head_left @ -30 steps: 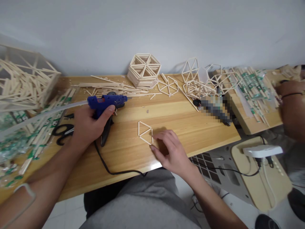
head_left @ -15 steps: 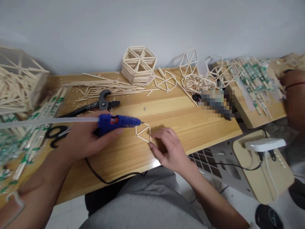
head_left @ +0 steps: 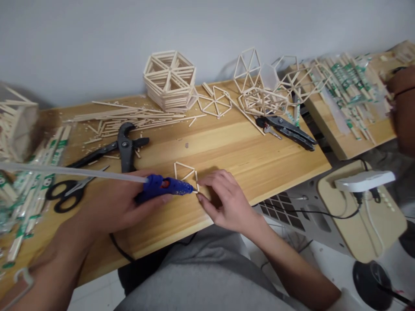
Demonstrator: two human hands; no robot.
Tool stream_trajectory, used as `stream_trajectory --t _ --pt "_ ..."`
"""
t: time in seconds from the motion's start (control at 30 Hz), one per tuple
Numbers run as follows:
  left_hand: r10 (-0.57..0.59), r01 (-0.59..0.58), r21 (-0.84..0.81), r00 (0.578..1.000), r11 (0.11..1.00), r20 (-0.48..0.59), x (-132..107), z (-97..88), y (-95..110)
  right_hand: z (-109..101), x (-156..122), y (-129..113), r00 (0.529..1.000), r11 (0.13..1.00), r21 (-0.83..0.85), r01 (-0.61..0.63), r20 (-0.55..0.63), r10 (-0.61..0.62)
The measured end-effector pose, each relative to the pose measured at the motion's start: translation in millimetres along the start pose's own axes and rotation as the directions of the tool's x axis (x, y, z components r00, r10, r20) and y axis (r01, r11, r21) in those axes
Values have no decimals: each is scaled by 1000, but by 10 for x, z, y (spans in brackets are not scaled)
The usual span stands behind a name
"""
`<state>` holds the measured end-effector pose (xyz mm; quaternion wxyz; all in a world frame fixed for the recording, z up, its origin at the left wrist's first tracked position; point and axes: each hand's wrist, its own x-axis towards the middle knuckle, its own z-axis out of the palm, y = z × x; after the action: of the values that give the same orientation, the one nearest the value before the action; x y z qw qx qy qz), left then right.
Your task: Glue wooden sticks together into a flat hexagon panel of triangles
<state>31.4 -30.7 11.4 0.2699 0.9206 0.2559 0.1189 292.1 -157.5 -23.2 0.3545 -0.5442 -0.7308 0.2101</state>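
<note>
My left hand (head_left: pixel 119 205) is wrapped round a blue hot glue gun (head_left: pixel 168 185), with a long clear glue stick (head_left: pixel 74 172) trailing from its back. The nozzle meets the lower right corner of a small frame of wooden sticks (head_left: pixel 184 165) lying on the table. Part of that frame is hidden behind the gun. My right hand (head_left: pixel 227 198) steadies the frame's right side, thumb at the lower corner and fingertips along the stick there. Black-handled scissors (head_left: pixel 73 190) and a dark cutter (head_left: pixel 125 144) lie beyond my left hand.
A stack of hexagonal stick frames (head_left: pixel 170 82) stands by the wall, loose sticks (head_left: pixel 139 116) beside it. Finished frames (head_left: pixel 248 71), a grey cutting tool (head_left: pixel 292 131) and keys (head_left: pixel 267 127) lie right. Packaged sticks (head_left: pixel 348 82) sit near another person's arm (head_left: pixel 405 108). A white power strip (head_left: pixel 365 181) is below.
The glue gun's nozzle has moved from the frame's upper right corner down to its lower right corner. My right hand stays at the frame's right side. The view has shifted slightly.
</note>
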Motion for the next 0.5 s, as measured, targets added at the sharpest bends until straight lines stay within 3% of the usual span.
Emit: stream_trajectory --t 0.5 --pt "40 -40 -16 999 999 0 47 9 -10 6 5 -11 1000 1000 -29 1 -9 -2"
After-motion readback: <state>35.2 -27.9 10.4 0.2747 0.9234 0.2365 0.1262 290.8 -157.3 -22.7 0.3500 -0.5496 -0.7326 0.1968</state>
